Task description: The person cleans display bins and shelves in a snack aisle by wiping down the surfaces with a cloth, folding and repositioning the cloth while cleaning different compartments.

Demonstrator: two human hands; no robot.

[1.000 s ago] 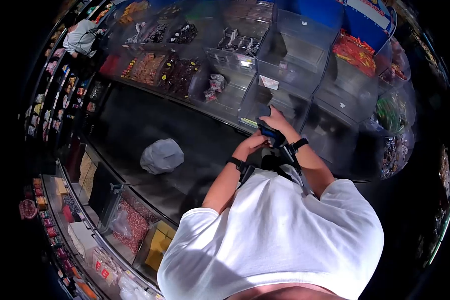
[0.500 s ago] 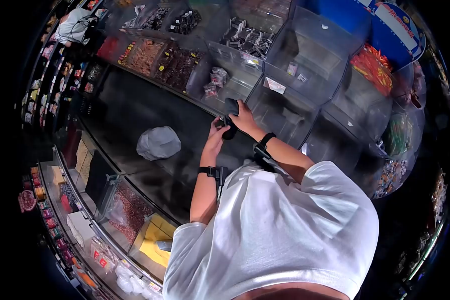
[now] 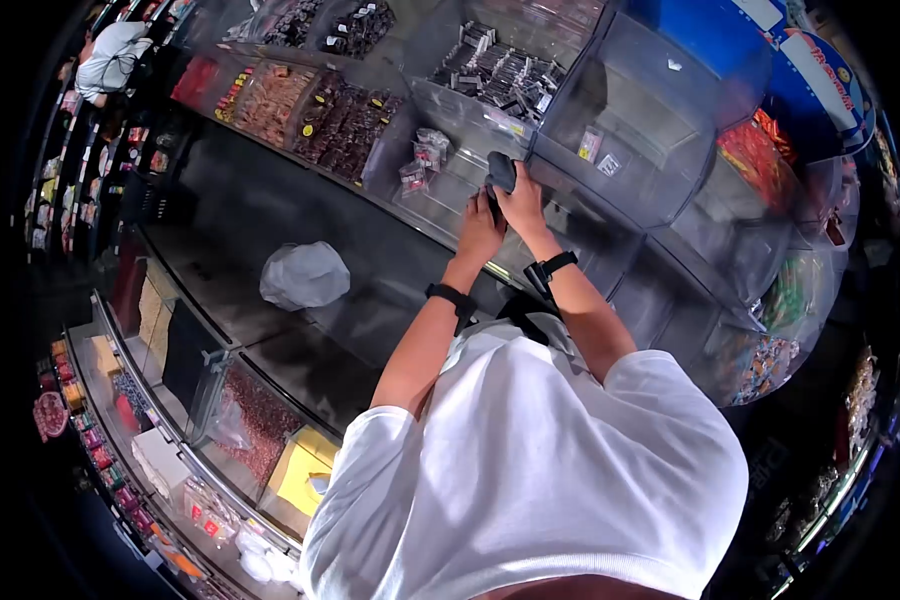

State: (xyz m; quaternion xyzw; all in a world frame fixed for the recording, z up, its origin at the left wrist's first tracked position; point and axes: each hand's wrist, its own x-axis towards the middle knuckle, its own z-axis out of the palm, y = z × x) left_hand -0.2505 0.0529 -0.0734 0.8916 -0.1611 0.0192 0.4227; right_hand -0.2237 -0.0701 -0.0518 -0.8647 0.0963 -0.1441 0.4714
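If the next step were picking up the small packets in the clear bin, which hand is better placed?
Probably the left hand: it is on the side nearer the small packets, while the right hand, farther away, grips the dark object.

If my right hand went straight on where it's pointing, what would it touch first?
Past the dark object it holds, the right hand would probably meet the front of the clear bin holding dark, silvery items, though depth is unclear.
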